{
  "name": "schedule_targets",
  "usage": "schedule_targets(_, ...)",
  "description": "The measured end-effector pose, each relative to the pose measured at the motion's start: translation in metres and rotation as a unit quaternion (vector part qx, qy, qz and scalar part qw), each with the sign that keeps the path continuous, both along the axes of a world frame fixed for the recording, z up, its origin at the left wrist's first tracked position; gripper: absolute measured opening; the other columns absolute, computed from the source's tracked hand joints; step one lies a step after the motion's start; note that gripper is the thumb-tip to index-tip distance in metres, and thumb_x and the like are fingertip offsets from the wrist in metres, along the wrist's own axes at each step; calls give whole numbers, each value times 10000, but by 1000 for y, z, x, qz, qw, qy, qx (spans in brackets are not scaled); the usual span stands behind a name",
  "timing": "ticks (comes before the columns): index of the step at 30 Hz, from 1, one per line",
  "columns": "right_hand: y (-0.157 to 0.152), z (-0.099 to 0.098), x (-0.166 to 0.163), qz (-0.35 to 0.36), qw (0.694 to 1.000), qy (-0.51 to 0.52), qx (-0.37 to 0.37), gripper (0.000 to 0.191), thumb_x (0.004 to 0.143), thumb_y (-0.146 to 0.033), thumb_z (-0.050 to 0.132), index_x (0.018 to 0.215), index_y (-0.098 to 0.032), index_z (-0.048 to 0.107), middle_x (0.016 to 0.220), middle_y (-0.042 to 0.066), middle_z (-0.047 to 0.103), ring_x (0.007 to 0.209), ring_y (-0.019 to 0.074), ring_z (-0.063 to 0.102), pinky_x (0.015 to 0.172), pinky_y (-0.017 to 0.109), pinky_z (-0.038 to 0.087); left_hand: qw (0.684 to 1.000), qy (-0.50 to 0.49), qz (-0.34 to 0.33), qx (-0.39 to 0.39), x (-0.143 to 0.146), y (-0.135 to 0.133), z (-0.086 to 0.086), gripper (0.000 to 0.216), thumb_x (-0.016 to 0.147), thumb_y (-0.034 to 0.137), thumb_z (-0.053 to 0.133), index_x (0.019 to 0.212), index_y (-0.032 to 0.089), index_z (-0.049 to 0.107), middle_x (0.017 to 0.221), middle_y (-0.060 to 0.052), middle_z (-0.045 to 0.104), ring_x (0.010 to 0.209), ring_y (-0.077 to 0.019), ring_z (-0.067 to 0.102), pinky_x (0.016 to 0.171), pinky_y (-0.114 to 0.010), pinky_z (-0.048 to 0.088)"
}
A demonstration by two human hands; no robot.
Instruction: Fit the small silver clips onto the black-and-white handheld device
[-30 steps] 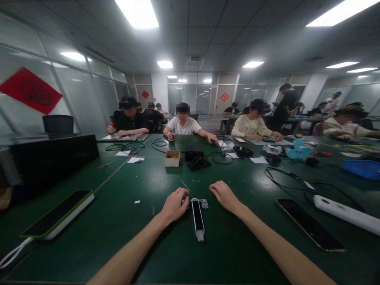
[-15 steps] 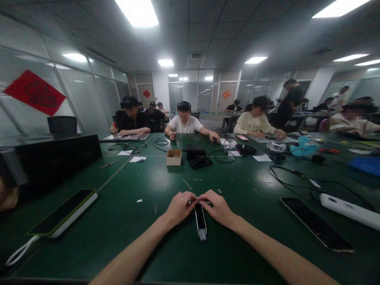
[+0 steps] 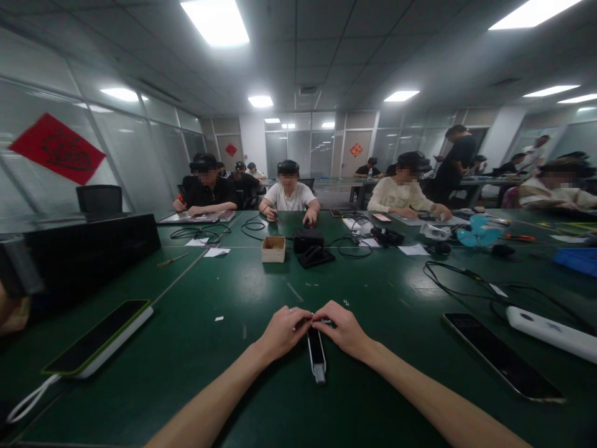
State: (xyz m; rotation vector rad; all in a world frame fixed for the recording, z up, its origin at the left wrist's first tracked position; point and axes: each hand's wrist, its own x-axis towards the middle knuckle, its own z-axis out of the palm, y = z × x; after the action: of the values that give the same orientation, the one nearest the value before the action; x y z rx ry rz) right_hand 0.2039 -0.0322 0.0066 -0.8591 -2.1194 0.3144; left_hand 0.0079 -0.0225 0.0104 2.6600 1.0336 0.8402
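Observation:
A slim, long device [image 3: 316, 350] with a black face, a white edge and a grey tip lies on the green table, pointing toward me. My left hand [image 3: 285, 330] is at its far end, thumb and fingers pinched together. From the other side my right hand [image 3: 342, 326] meets it, its fingertips pinched as well. The fingertips of both hands nearly touch over the device's far end. Whatever is between them is too small and covered to make out.
To the right lie a phone [image 3: 504, 356] and a white power strip [image 3: 550, 331]. On the left is a power bank with a green-edged dark top [image 3: 100, 336]. Farther off stand a small open box [image 3: 273, 249], a black box [image 3: 308, 239] and a blue fan [image 3: 476, 231]. Several people sit beyond.
My hands stay pinched at the device's far end, with only slight finger movement. Across the table, a person's hand has moved inward toward the black box. The view has shifted slightly.

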Motion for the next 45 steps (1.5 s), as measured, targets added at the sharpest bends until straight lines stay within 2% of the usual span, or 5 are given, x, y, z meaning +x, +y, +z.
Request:
schedule_targets(12,-2,4,3,6,1000,0,-16,100,875,-235,551,884,-188,638,851,46,646,804,166,587,718,311,505,998,25,-41,-29,-5,3,1,185,925,242,475,1073,226,585,972,-8,674,821,-144,611,759,-273,400)
schedule_targets(20,-2,3,0,14,1000,0,-9,95,865,-199,552,883,-188,645,847,43,656,815,171,584,740,316,498,1000,24,-4,-8,-6,5,4,124,821,209,576,937,201,620,852,1,663,745,-137,596,744,-256,430)
schedule_targets(26,9,3,16,-48,998,-31,-36,112,864,-195,533,907,-187,636,892,48,642,845,177,574,752,333,497,998,40,43,-35,-26,21,7,105,816,247,564,890,196,619,884,-10,626,767,-143,581,684,-237,439)
schedule_targets(31,14,1,28,-68,990,-82,-87,107,855,-203,532,880,-195,637,882,34,637,817,171,568,721,326,492,996,52,42,-54,-30,25,5,137,816,259,557,907,201,643,885,-12,619,764,-143,582,666,-232,436)
schedule_targets(45,13,-2,23,-68,986,-111,-103,134,873,-240,511,863,-198,638,847,30,626,782,164,543,701,316,464,995,45,23,-90,-27,23,6,182,847,322,539,868,195,667,854,-18,632,763,-149,579,660,-239,426)
